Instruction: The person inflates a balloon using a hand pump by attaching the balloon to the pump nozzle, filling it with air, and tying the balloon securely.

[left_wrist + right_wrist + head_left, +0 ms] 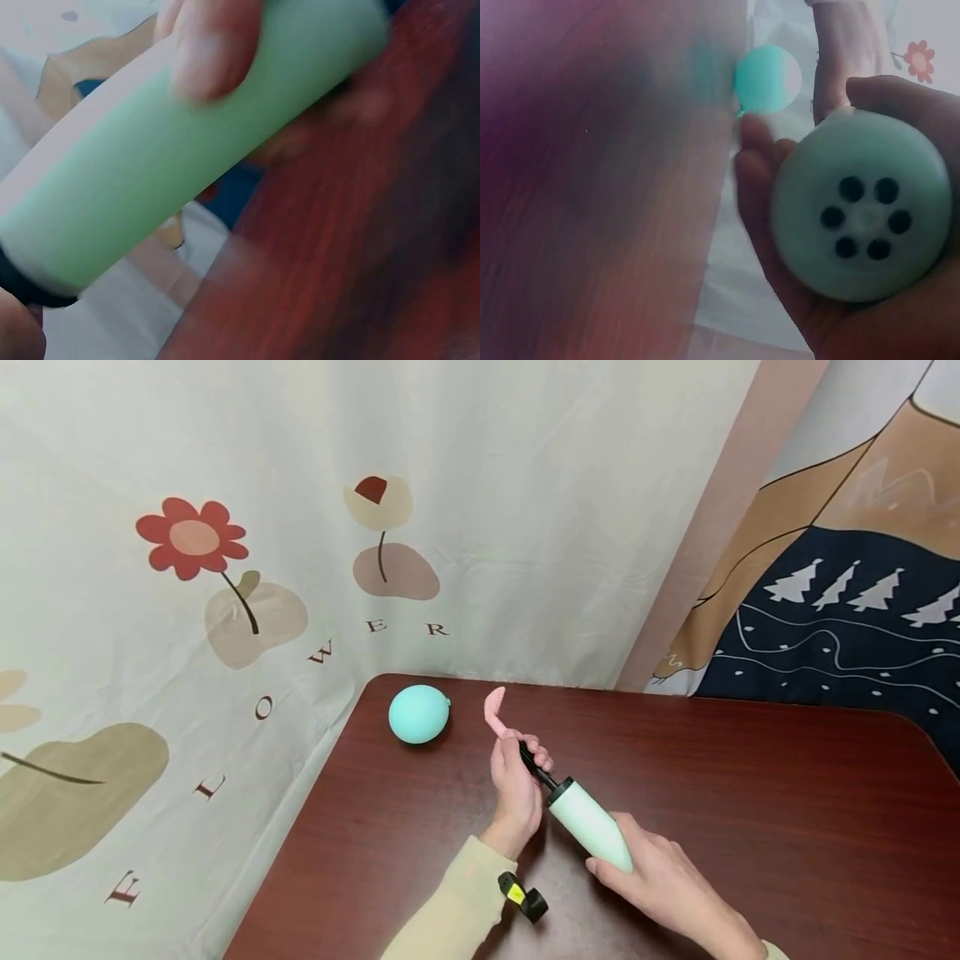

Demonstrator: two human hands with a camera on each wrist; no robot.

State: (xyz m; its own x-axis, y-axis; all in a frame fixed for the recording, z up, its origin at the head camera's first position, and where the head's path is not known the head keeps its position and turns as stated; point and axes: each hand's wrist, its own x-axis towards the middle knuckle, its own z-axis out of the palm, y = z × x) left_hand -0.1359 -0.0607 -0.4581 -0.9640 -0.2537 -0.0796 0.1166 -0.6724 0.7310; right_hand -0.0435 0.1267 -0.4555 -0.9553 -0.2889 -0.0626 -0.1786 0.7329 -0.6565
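Note:
My left hand (517,789) pinches the neck of a limp pink balloon (494,708) at the black nozzle end of a hand balloon pump (587,822). The balloon's tip sticks up beyond the fingers, bent over. My right hand (670,878) grips the pump's pale green body near its rounded end. A stretch of black rod shows between the body and the left fingers. In the right wrist view, the pump's end (868,217) has a ring of dark holes, with fingers wrapped around it. The left wrist view shows the green body (127,172) close up.
A blown-up turquoise balloon (418,715) with a knotted end lies at the back left of the dark red wooden table (750,777). Behind the table hang a pale flower-printed curtain (525,527) and a patterned cloth (825,602). A black device (525,897) is strapped to the left wrist.

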